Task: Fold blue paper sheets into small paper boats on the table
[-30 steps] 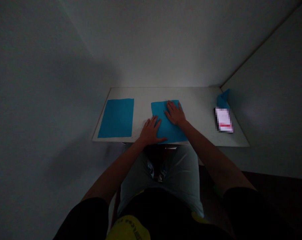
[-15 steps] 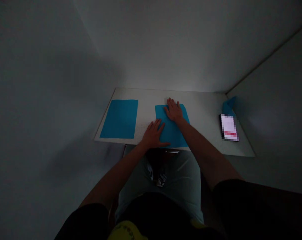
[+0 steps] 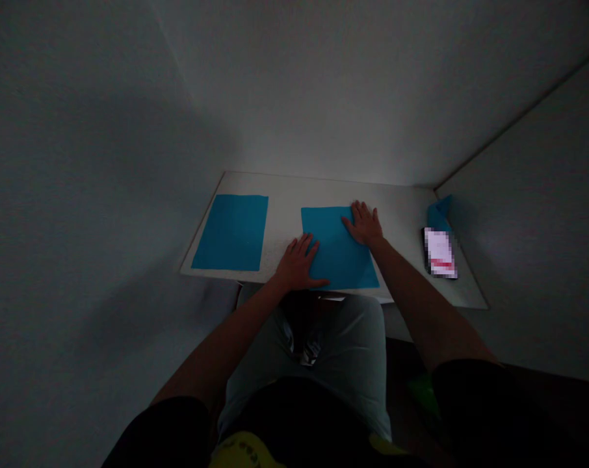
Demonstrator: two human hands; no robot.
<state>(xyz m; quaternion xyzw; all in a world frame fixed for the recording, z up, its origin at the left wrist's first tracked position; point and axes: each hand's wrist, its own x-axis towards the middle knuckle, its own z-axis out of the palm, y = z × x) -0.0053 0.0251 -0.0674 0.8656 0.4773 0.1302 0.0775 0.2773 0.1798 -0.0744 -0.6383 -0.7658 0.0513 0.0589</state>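
A blue sheet of paper (image 3: pixel 337 250) lies flat at the near middle of a small white table (image 3: pixel 406 214). My left hand (image 3: pixel 299 263) rests flat on the sheet's near left corner, fingers spread. My right hand (image 3: pixel 365 223) lies flat on the sheet's far right corner, fingers stretched out. A second blue sheet (image 3: pixel 231 232) lies at the table's left end, untouched.
A phone (image 3: pixel 439 252) with a lit screen lies near the table's right edge. A folded blue paper piece (image 3: pixel 438 212) sits behind it against the right wall. Walls close in the table at the back and right. My lap is below the table's near edge.
My right hand has slid from the sheet's far middle to its far right corner. My left hand has stayed on the near left corner.
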